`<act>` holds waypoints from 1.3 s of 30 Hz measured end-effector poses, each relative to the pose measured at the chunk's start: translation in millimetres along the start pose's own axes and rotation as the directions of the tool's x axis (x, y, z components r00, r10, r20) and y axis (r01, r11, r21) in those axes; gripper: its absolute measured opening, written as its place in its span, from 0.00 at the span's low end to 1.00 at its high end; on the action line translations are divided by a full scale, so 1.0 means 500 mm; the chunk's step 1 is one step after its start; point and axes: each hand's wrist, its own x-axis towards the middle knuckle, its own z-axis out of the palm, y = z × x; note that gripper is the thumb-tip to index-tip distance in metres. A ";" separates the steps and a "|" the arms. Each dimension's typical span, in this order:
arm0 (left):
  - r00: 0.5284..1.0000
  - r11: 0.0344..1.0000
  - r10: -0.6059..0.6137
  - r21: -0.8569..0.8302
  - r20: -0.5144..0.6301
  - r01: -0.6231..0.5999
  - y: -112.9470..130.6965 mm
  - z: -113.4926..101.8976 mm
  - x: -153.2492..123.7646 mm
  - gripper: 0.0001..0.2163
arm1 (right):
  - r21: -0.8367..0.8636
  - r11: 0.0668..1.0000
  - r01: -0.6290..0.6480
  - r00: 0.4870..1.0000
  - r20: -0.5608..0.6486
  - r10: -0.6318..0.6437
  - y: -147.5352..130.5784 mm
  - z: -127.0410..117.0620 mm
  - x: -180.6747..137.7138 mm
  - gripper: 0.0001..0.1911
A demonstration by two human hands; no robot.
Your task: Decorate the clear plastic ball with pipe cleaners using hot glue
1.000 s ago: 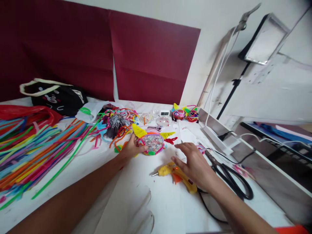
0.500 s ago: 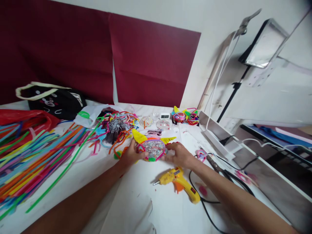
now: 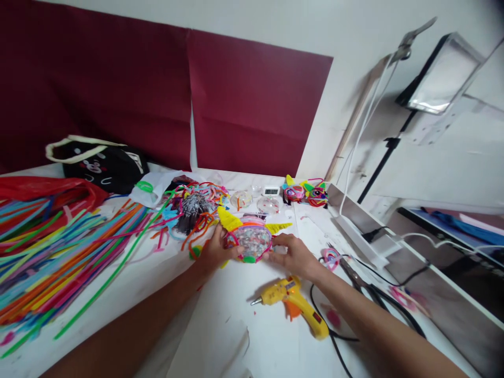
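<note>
A round, clear craft piece (image 3: 252,240) is in front of me, its middle mottled with many colours. Pink, purple and orange pipe cleaners edge it, a green patch (image 3: 249,259) marks the bottom, and yellow ears (image 3: 229,219) stick out on both sides. My left hand (image 3: 218,249) grips its left edge, thumb towards me. On the opposite edge, the thumb and fingers of my right hand (image 3: 293,254) pinch the rim. Nearer to me a yellow glue gun (image 3: 296,302) lies on its side, nozzle pointing left.
Loose pipe cleaners (image 3: 74,257) cover the left side. Behind stand a black bag (image 3: 104,168), a small digital clock (image 3: 271,191), clear round pieces (image 3: 241,199) and two decorated eared pieces (image 3: 316,194). Scissors (image 3: 356,275) and black cable (image 3: 340,352) lie at right, beside a low partition (image 3: 417,273).
The whole view has shifted slightly, so things appear further right. My right fingers have closed in on the craft piece's right edge. My left hand keeps its hold.
</note>
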 end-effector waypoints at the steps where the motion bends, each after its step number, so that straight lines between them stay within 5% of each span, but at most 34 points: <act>1: 1.000 1.000 0.001 -0.004 0.003 -0.001 0.005 0.003 -0.001 0.40 | 0.020 1.000 0.001 1.000 -0.016 -0.001 -0.004 -0.002 -0.002 0.22; 15: 1.000 1.000 0.022 -0.004 -0.014 -0.022 0.128 0.073 -0.011 0.34 | 0.318 0.948 0.018 0.985 -0.169 0.038 -0.041 -0.049 -0.006 0.26; 21: 0.997 0.997 0.053 -0.052 0.048 -0.050 0.162 0.088 0.012 0.29 | 0.575 0.818 -0.012 0.969 -0.196 0.153 -0.090 -0.089 -0.003 0.31; 39: 0.974 0.987 0.163 -0.030 0.157 -0.161 0.229 0.112 0.077 0.32 | 0.695 0.700 0.164 0.901 -0.395 0.181 -0.154 -0.153 0.032 0.24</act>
